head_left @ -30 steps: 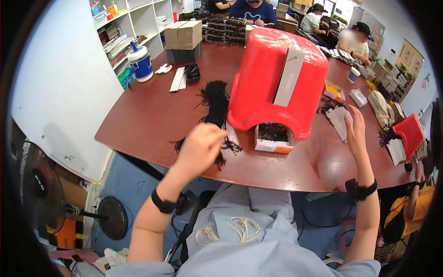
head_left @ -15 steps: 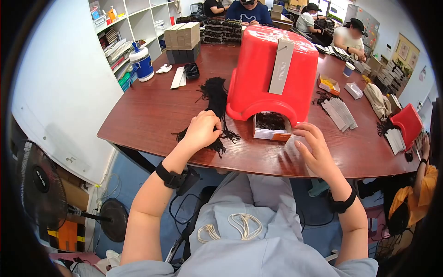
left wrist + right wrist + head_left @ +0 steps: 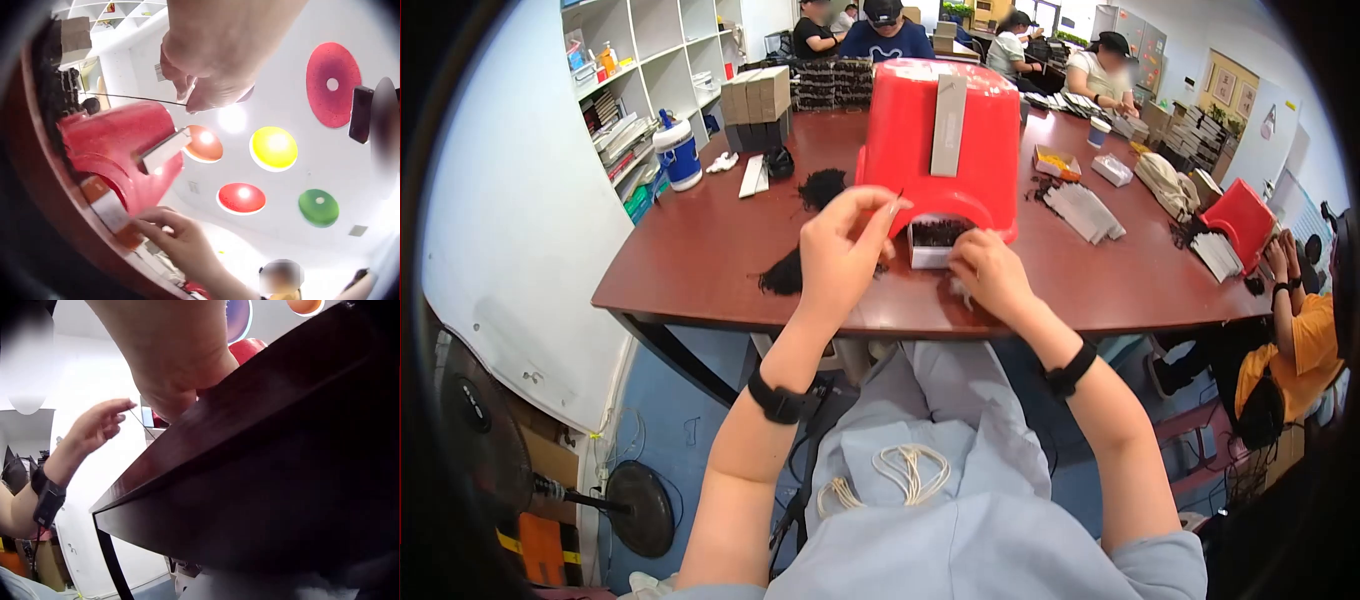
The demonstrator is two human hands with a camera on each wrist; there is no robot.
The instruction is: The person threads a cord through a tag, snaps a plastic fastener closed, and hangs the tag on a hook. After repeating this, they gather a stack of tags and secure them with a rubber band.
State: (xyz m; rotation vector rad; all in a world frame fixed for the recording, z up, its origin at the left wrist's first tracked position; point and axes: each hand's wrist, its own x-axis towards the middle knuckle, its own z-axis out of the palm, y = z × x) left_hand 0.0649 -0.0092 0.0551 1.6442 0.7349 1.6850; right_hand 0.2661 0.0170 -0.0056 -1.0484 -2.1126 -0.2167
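My left hand (image 3: 840, 250), raised above the table, pinches a thin black cord (image 3: 140, 98) between thumb and forefinger. Beneath it lies a bundle of black cords (image 3: 783, 275), partly hidden by the hand. A red upturned plastic stool (image 3: 895, 125) stands in front of me, with a long grey hang tag (image 3: 947, 130) against its near side. Under the stool's arched opening sits a small open box (image 3: 930, 258) with dark small pieces inside. My right hand (image 3: 992, 278) is at the box's right edge, fingers bent; I cannot tell whether they hold anything.
Several grey tags (image 3: 1085, 212) lie fanned at the right, near a box of yellow pieces (image 3: 1057, 162). Further left stand a blue jug (image 3: 677, 160) and stacked grey blocks (image 3: 755, 97). Other people work around the table. A fan (image 3: 640, 510) stands on the floor.
My left hand has risen from the black cord bundle and now pinches one cord. The right hand came down from the right and moved left to the small box. The head view has shifted.
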